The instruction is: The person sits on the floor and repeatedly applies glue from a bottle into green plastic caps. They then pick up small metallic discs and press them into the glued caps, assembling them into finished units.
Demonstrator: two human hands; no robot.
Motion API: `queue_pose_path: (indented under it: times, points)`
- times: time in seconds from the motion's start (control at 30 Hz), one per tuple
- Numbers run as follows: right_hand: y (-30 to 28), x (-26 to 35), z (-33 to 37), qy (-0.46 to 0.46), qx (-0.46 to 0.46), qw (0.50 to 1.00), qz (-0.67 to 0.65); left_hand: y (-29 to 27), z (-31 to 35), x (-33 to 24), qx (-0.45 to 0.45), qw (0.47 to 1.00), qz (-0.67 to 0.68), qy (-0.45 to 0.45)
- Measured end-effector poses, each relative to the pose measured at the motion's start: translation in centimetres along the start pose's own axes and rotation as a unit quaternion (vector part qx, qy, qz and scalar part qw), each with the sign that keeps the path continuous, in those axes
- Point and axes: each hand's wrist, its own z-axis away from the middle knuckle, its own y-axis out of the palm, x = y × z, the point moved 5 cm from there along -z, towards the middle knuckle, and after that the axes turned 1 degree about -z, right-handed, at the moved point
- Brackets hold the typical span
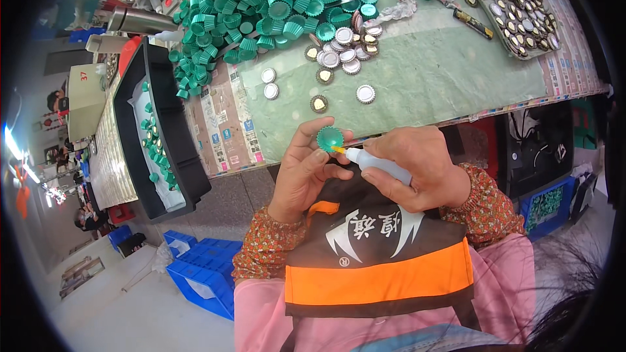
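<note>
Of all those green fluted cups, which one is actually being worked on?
The green cup pinched in the left hand, with the glue bottle nozzle from the right hand at its rim. The others lie in the heap and black tray.

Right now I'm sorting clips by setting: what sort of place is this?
Probably a small assembly workshop: a heap of green caps, a black tray holding more, and a glue bottle in the right hand.

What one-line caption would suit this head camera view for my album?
Left hand holds a green fluted cap while right hand aims a small glue bottle into it.
</note>
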Motion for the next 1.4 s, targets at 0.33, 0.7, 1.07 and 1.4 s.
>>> queue_pose_path:
  times: [0.33, 0.7, 1.07, 1.4]
  points:
    - [0.3, -0.3, 0.3, 0.02, 0.018, 1.0, -0.001, -0.1, 0.1, 0.4, -0.024, 1.0, -0.014, -0.009]
    - [-0.5, -2.5, 1.2, 0.154, -0.016, 0.985, -0.081, 0.2, 0.7, -0.4, -0.084, 0.992, -0.095, -0.019]
    - [-4.5, -6.7, 1.5, 0.274, -0.136, 0.942, -0.134, 0.8, 0.8, -3.4, -0.119, 0.932, -0.329, 0.098]
    - [-8.6, -9.8, 1.4, 0.237, -0.171, 0.948, 0.124, 1.6, 0.2, -4.9, -0.063, 0.87, -0.415, 0.258]
